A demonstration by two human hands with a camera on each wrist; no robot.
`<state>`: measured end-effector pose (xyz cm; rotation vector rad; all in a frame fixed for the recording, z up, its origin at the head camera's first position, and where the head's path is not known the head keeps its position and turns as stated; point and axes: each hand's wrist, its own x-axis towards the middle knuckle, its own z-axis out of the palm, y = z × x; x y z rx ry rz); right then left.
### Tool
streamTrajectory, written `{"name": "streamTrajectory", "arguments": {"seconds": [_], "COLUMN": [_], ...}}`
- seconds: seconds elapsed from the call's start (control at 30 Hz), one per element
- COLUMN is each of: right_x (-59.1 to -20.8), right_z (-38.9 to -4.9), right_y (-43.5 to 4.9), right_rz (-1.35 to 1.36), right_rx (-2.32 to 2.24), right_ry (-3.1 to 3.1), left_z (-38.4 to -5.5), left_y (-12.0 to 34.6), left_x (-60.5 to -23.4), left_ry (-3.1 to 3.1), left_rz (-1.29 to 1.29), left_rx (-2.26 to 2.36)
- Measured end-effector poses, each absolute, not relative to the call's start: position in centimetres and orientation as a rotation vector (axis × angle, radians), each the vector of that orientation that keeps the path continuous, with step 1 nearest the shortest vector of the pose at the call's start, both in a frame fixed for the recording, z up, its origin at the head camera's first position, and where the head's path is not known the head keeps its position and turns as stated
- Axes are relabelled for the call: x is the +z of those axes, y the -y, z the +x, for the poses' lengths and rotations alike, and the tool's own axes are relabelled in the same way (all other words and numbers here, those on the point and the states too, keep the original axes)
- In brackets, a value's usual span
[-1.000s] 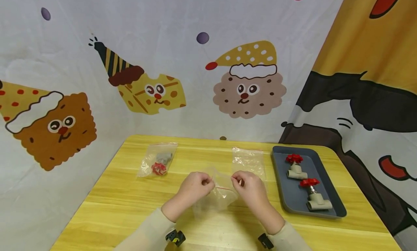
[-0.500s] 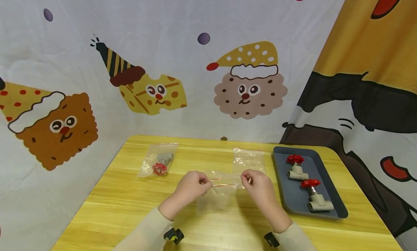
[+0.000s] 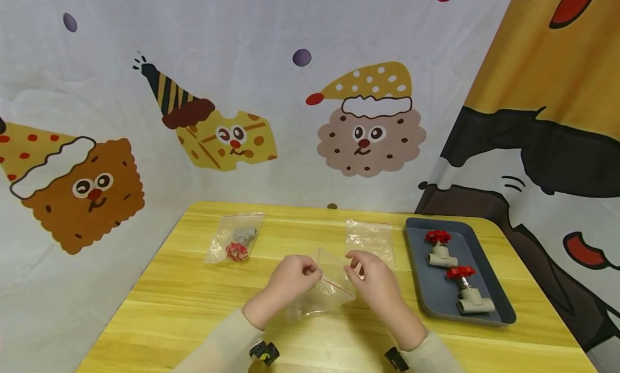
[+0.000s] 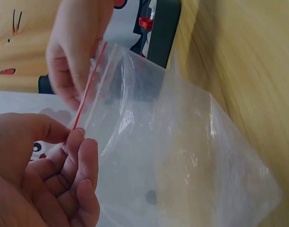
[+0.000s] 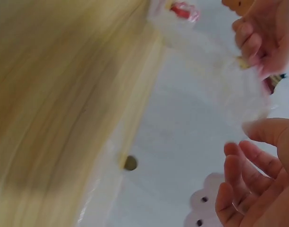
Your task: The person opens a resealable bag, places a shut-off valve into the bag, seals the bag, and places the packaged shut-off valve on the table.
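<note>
Pinches the edge of a clear zip bag (image 3: 334, 295) at its red line, between thumb and fingertips of the left hand (image 3: 292, 274). Holds the right hand (image 3: 375, 276) just beside the other end of that edge, thumb spread away from loosely bent fingers; cannot tell, through the blur in the right wrist view, whether touching the plastic. Carries the zip bag between the two hands, tilted and slack, over the middle of the wood-grained counter (image 3: 184, 319). Wears pale sleeves (image 3: 218, 342) and, on the left wrist, a dark band (image 3: 264, 353).

Has a flat bag (image 3: 369, 233) lying just beyond the right hand, partly hidden by it. Has, farther off to the left, a filled bag (image 3: 218, 246) holding a red-handled valve (image 3: 237, 251). Has, at the right, a gray tray (image 3: 438, 297) containing two more valves, both red-handled with beige pipes: a back valve (image 3: 441, 257) and, near it, a front valve (image 3: 474, 302). Faces a pale cloth (image 3: 290, 187) printed with cheese and cookies in party hats.
</note>
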<state>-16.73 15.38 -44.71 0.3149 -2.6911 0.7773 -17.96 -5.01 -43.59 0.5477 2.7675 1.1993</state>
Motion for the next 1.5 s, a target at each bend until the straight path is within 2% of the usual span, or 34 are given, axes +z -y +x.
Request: {"name": "streamTrajectory", "arguments": {"seconds": [0.23,0.67,0.9,1.2,1.5], "right_x": [-43.1,-44.5,-44.6,-44.4,-44.1], "right_z": [-15.0,-15.1,-15.4,-15.3,-15.1], "right_y": [-13.6,-13.1,-13.5,-13.6,-13.8], "right_rz": [0.527,0.548,0.480,0.498,0.525], "right_rx": [0.937,0.874,0.914,0.951,1.375], "right_ry": [2.653,2.778,2.727,2.676,2.636], "left_z": [-18.0,-18.0,-18.9,-20.3,-20.7], "left_y": [4.9,4.5,4.9,5.8,5.4], "left_x": [-43.7,-43.6,-43.8,-44.0,-44.3], "left_ry": [-2.706,-2.692,-2.827,-2.834,-2.773], "left_rz": [0.520,0.540,0.493,0.655,0.647], "left_rx": [1.266,1.394,1.669,1.560,1.667]}}
